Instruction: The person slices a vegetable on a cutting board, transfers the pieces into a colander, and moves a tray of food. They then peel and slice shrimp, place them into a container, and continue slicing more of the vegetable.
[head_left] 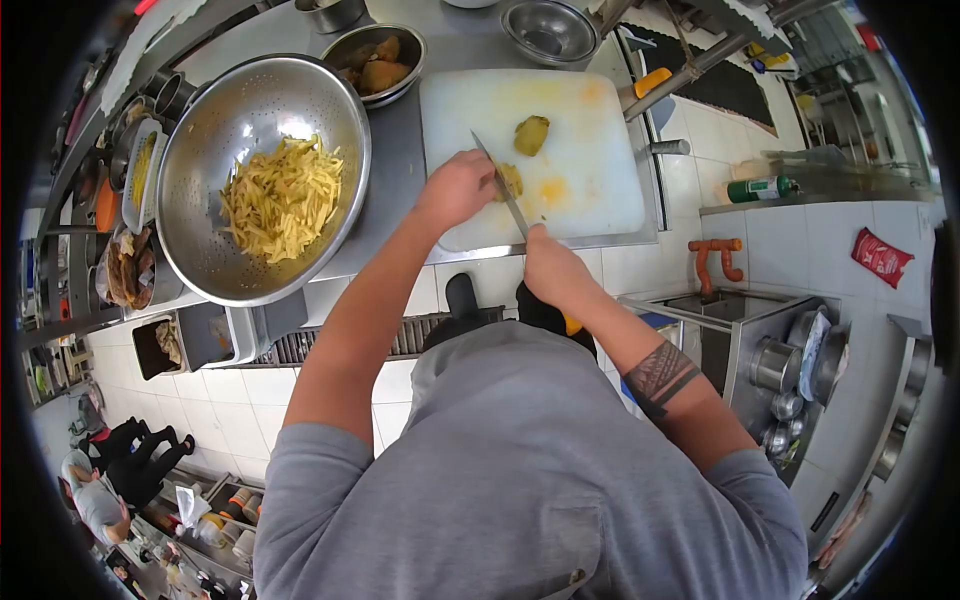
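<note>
My right hand [553, 266] is closed round the handle of a kitchen knife [513, 208]. The blade points up and to the left across a white cutting board [605, 160]. My left hand [460, 190] has its fingers curled down beside the blade, on cut yellow vegetable, perhaps potato; the fingers partly hide it. Yellow slices [512, 180] show just right of the blade. Farther back on the board lies a greenish-brown, skin-on chunk [531, 135]. Small scraps and orange stains mark the board.
Left of the board stands a big steel colander [345, 225] with yellow strips [285, 200] inside. Behind it, a steel bowl [412, 45] holds brownish chunks. Another metal bowl [550, 30] sits at the back. People [130, 460] stand in the distance, lower left.
</note>
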